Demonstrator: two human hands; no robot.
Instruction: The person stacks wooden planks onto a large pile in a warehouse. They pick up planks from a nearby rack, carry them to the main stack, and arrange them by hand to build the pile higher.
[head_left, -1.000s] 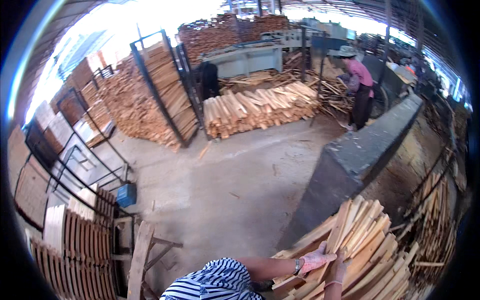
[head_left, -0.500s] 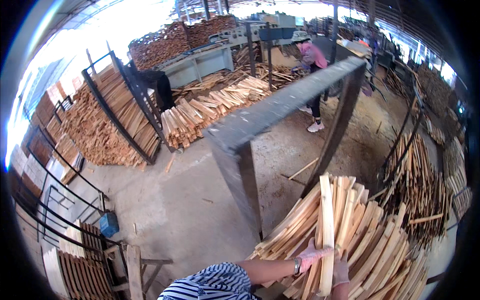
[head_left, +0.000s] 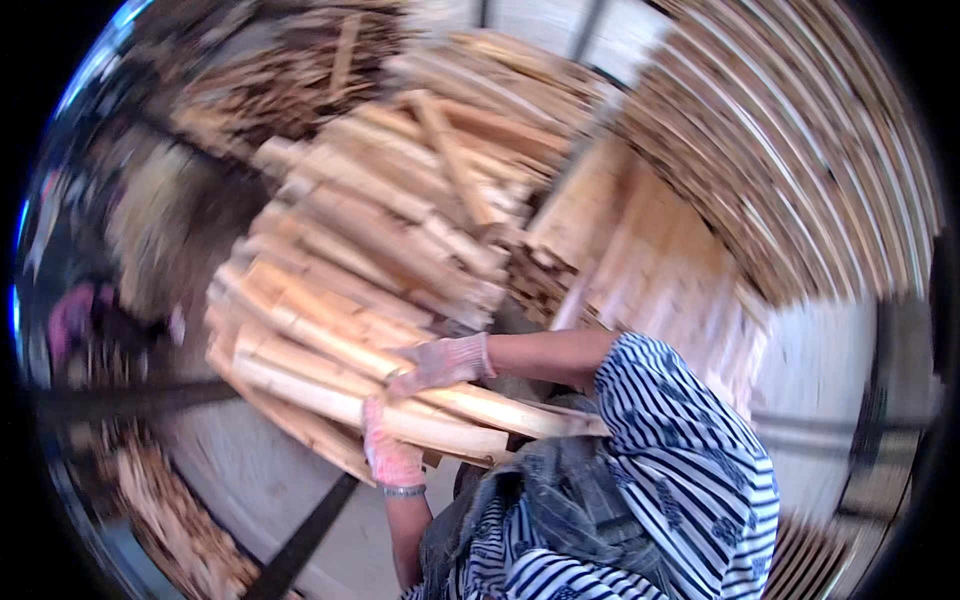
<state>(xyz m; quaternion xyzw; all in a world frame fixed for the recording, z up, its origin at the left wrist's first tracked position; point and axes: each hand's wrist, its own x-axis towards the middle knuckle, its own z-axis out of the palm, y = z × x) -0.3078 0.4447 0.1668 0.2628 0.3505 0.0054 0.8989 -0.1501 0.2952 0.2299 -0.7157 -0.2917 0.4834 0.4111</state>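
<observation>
Directly before me lies a large heap of pale wooden strips (head_left: 370, 215), most of them side by side at a slant. My left hand (head_left: 393, 445), in a pink-and-white glove with a band at the wrist, is closed round the near edge of a light wooden strip (head_left: 300, 388). My right hand (head_left: 440, 365), also gloved, reaches in from the right. Its fingers are curled over another wooden strip (head_left: 495, 408) just beyond the first. Both strips lie at the near side of the heap, their ends close to my apron (head_left: 570, 490). Motion blurs the finer detail.
Wide boards (head_left: 650, 230) lie right of the heap, below a tall slatted wood stack (head_left: 780, 130). A dark bar (head_left: 305, 530) crosses the floor at lower left, near more piled wood (head_left: 180, 515). A person in pink (head_left: 80, 315) is at the far left.
My view has swung round to the right and down, so the heap now fills the middle. The upright strip between my hands is now low along the heap's near side; my hands are further apart.
</observation>
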